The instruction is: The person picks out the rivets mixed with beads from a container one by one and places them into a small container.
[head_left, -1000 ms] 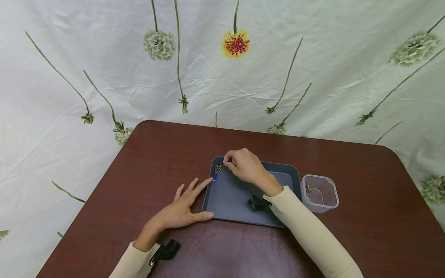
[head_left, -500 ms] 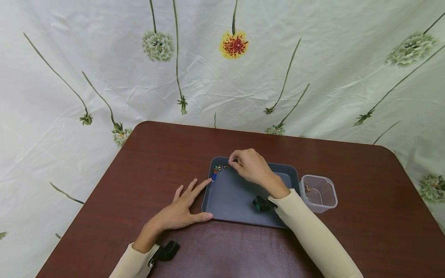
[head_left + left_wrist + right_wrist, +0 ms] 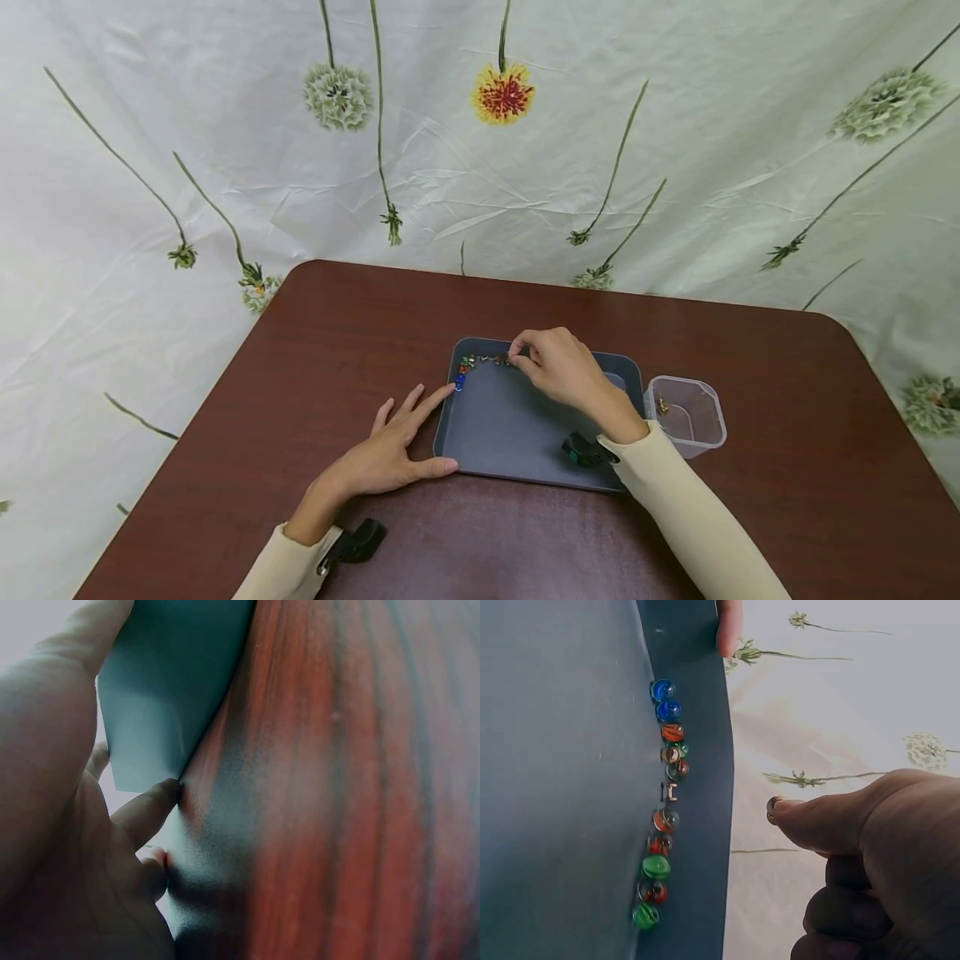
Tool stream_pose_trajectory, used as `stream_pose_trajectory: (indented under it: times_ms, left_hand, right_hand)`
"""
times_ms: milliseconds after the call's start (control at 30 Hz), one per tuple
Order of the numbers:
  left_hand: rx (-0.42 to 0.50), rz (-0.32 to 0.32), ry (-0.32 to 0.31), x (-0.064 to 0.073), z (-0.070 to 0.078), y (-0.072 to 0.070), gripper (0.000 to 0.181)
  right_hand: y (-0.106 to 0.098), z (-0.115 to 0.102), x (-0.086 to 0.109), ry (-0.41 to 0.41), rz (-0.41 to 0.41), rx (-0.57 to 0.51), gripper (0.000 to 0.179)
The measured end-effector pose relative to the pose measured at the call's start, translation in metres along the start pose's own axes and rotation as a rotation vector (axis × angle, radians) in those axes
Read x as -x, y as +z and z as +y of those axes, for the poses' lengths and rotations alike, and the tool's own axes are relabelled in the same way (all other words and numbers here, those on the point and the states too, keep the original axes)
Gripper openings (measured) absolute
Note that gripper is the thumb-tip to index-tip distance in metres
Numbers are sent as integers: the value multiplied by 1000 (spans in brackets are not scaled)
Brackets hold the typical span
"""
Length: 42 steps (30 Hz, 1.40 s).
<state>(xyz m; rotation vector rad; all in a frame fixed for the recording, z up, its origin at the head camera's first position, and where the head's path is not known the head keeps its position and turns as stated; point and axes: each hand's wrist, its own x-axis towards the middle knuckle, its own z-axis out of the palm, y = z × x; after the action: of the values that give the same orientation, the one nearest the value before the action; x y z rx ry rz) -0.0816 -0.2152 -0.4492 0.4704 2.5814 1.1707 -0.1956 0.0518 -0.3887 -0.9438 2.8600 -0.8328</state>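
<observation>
My left hand [image 3: 386,454] lies with spread fingers at the left side of a dark grey tray [image 3: 510,433], index fingertip at its left rim and thumb at the near corner. Along the tray's far left corner runs a row of glass marbles [image 3: 656,866], blue, orange, red and green. A small copper-coloured metal piece [image 3: 669,792] sits among them. Over the tray's far side, my right hand [image 3: 558,367] has thumb and index finger together at the row's right end. In the right wrist view it pinches a small brownish piece [image 3: 772,811], mostly hidden by the thumb.
A clear plastic container [image 3: 693,417] stands against the tray's right side, with small gold-coloured pieces [image 3: 663,407] inside. The brown wooden table [image 3: 330,333] reaches back to a white flower-print cloth [image 3: 420,150].
My right hand has moved to the right along the tray's far edge, and more of the row now shows left of its fingertips. My left hand keeps its place.
</observation>
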Motion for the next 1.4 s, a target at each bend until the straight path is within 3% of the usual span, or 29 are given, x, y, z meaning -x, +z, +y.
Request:
stream_pose_trajectory:
  times_ms: [1400]
  left_hand:
    - [-5, -8, 0, 0, 1, -1, 94]
  right_hand:
    - [-46, 40, 69, 32, 94, 6, 4]
